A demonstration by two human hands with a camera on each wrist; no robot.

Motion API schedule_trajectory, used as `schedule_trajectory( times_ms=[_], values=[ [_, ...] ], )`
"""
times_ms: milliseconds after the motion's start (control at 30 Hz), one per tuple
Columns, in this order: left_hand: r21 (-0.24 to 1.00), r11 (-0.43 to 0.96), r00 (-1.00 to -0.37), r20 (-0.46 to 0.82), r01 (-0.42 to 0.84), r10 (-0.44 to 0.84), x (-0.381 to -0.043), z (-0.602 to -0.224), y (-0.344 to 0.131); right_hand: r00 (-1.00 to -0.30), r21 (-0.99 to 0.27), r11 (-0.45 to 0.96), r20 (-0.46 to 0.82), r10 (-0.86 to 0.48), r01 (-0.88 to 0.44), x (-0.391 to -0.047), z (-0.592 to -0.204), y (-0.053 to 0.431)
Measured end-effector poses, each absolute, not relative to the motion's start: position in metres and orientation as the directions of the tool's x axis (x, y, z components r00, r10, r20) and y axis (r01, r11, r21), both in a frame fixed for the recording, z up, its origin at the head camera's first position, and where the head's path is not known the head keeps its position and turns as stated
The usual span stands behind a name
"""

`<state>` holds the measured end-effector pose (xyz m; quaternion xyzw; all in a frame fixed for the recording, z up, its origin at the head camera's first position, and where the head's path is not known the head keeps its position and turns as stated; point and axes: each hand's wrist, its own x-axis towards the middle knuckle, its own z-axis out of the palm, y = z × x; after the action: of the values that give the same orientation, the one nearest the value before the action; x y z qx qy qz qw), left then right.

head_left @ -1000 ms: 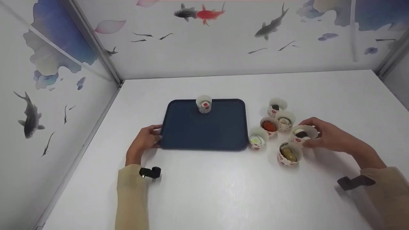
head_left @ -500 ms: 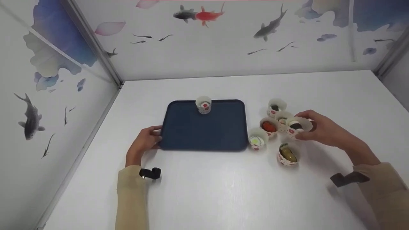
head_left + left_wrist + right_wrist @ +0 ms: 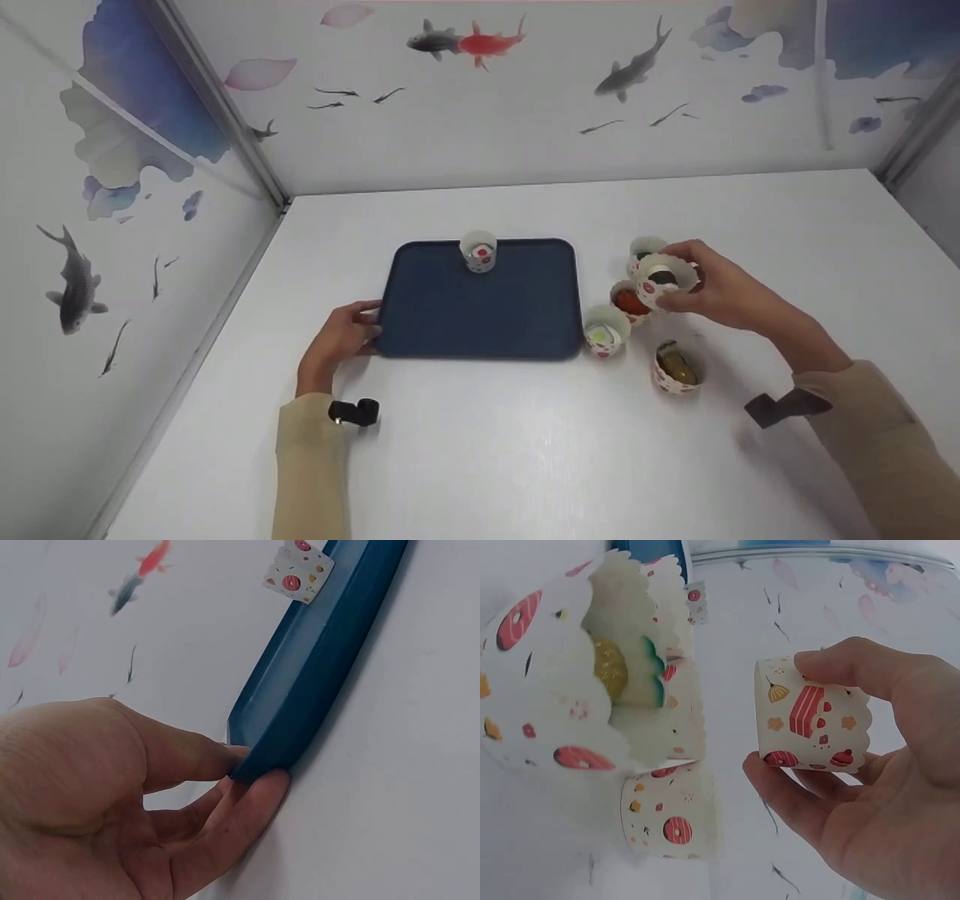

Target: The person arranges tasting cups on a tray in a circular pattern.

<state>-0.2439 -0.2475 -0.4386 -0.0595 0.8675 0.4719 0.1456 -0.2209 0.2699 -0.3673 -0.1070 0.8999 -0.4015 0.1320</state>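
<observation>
My left hand [image 3: 341, 334] pinches the left edge of a dark blue tray [image 3: 480, 319]; in the left wrist view the thumb lies over the rim [image 3: 259, 761] and fingers sit under it. My right hand [image 3: 727, 292] grips a patterned paper baking cup [image 3: 810, 720] between thumb and fingers. A dark-and-white sushi-like piece [image 3: 661, 277] sits inside it. This cup is raised over the cluster right of the tray and hides one cup beneath it. Another paper cup [image 3: 480, 260], with a white-and-red piece, stands at the tray's far edge.
Around the held cup stand a cup with an orange-red piece [image 3: 628, 301], one with a green-and-white piece [image 3: 606, 334] beside the tray, one with an olive-yellow piece [image 3: 677, 371], and a partly hidden cup [image 3: 643, 247] behind. Printed walls [image 3: 480, 135] border the white table.
My right hand has lifted its paper cup and carried it left and away from me, over the other cups. The left hand and tray have stayed in place.
</observation>
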Motion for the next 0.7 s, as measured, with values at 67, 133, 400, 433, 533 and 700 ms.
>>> schedule_trajectory(
  times_ms=[67, 133, 400, 433, 533, 700],
  values=[
    [0.801, 0.548, -0.950, -0.311, -0.243, 0.035, -0.243, -0.440, -0.247, -0.946, -0.756, 0.650, -0.149, -0.287, -0.078, -0.220, -0.367, 0.264],
    [0.802, 0.543, -0.948, -0.317, -0.250, 0.031, -0.244, -0.441, -0.246, -0.950, -0.766, 0.638, -0.139, -0.281, -0.077, -0.219, -0.367, 0.258],
    [0.810, 0.530, -0.950, -0.311, -0.249, 0.028, -0.245, -0.439, -0.246, -0.945, -0.785, 0.613, -0.122, -0.304, -0.095, -0.224, -0.362, 0.235],
    [0.812, 0.526, -0.950, -0.313, -0.252, 0.027, -0.245, -0.439, -0.246, -0.944, -0.786, 0.611, -0.125, -0.305, -0.093, -0.224, -0.362, 0.232],
    [0.811, 0.525, -0.948, -0.317, -0.256, 0.028, -0.244, -0.439, -0.247, -0.942, -0.789, 0.607, -0.125, -0.310, -0.095, -0.227, -0.359, 0.224],
    [0.806, 0.535, -0.947, -0.319, -0.255, 0.028, -0.244, -0.438, -0.247, -0.940, -0.749, 0.646, -0.097, -0.327, -0.148, -0.231, -0.354, 0.209]
  ],
)
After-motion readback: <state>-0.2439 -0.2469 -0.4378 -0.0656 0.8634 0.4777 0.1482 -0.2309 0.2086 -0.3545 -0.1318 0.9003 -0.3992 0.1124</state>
